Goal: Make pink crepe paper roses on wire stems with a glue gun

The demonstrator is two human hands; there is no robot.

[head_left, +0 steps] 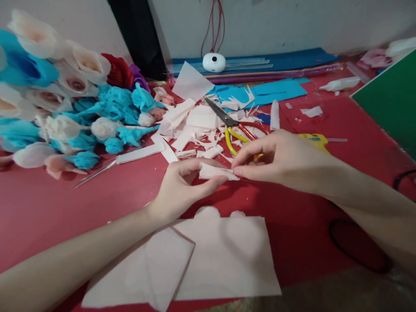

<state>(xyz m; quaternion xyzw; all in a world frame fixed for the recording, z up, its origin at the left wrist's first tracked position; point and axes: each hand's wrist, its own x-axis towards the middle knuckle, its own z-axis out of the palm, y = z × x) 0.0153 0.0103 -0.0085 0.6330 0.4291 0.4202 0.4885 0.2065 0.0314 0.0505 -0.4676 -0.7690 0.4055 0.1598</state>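
Observation:
A small folded strip of pale pink crepe paper is held between my two hands above the red table. My left hand pinches it with the thumb in front and the fingers behind. At its right end, my right hand grips the paper between thumb and fingertips. Just behind the right hand lie scissors with yellow and red handles, on a heap of pale paper scraps. Nearer to me, large pale pink sheets are spread out, one corner folded over.
Blue, white and red paper flowers crowd the left side. A yellow glue gun lies right of my right hand. Blue paper and a white oval device are at the back. A green board stands at right, near a black cable.

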